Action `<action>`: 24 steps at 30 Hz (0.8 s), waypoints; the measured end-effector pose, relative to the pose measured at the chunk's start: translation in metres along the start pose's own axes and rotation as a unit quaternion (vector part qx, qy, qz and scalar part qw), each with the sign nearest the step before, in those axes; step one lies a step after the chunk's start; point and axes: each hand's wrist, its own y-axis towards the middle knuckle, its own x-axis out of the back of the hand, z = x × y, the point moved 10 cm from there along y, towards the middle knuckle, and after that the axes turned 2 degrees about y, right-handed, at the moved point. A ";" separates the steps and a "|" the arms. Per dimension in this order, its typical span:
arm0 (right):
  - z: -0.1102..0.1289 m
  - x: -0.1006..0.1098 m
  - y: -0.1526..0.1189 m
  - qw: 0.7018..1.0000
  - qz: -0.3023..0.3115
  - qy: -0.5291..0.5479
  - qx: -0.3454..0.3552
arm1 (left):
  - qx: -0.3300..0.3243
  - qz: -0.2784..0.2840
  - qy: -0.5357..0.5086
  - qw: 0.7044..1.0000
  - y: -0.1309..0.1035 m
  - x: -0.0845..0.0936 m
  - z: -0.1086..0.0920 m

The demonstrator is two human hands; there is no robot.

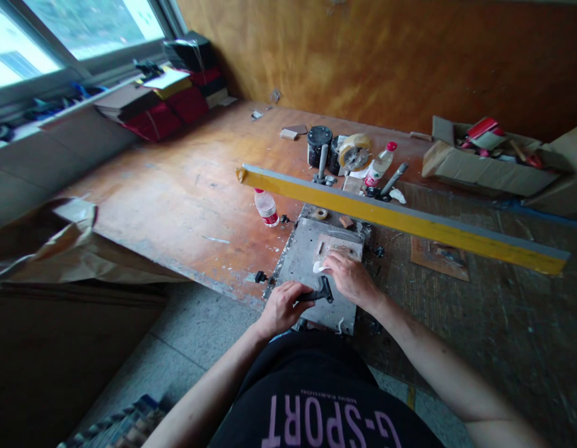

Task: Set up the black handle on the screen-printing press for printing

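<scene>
My left hand (pixel 284 306) is closed around the handle of a black T-headed hand tool (pixel 320 291), which looks like a scraper. Between the fingertips of my right hand (pixel 348 277) is a small white piece (pixel 318 267), like folded tissue or cloth. Both hands are over a grey metal plate (pixel 297 261) at the table's front edge. Just beyond my right fingers, a pale, worn patch or sheet (pixel 332 242) lies on the plate. A tape roll (pixel 320 213) and a small brown block (pixel 346 221) are at the plate's far end.
A long yellow bar (pixel 400 221) spans the setup beyond the plate, near metal clamp posts (pixel 323 163). One bottle (pixel 266 208) stands left, another (pixel 380 165) behind the bar. Farther back are a black can (pixel 318 146), a large tape roll (pixel 356 153) and a cardboard box (pixel 493 165).
</scene>
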 end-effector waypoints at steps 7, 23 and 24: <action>-0.032 0.065 -0.026 0.978 -0.192 0.026 -0.073 | 0.037 -0.020 0.012 0.999 -0.002 0.006 0.008; 0.016 0.020 -0.023 0.982 -0.119 0.141 -0.037 | -0.029 -0.071 0.102 0.992 0.000 0.013 -0.008; 0.015 0.017 -0.021 0.984 -0.110 0.138 -0.038 | -0.034 -0.076 0.104 0.991 0.000 0.014 -0.009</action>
